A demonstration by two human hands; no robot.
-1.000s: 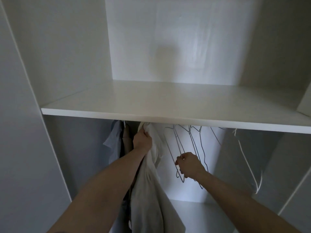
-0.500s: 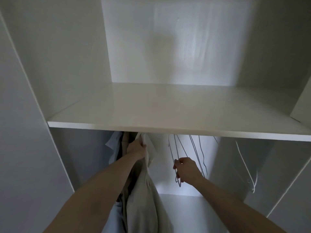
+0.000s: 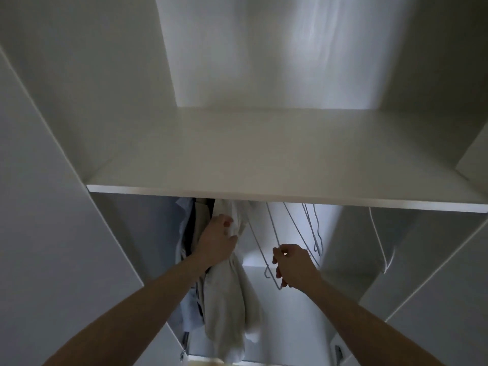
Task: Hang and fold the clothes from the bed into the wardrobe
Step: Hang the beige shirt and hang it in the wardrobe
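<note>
A pale beige garment [image 3: 227,294] hangs below the wardrobe's white shelf [image 3: 264,159]. My left hand [image 3: 217,240] grips its upper part near the collar, just under the shelf edge. To the right, several empty wire hangers [image 3: 306,228] dangle from a rail hidden by the shelf. My right hand [image 3: 291,264] pinches the lower bar of one wire hanger. Behind the beige garment hang a light blue shirt [image 3: 184,307] and darker clothes, mostly hidden.
White wardrobe side panels [image 3: 52,233] close in on left and right. Another lone wire hanger [image 3: 380,241] hangs further right. The upper shelf compartment holds nothing visible. A lower white shelf [image 3: 285,299] shows behind the hangers.
The view has tilted upward, so the shelf sits lower in frame. My left hand stays on the beige garment, my right on the wire hangers; both have barely moved.
</note>
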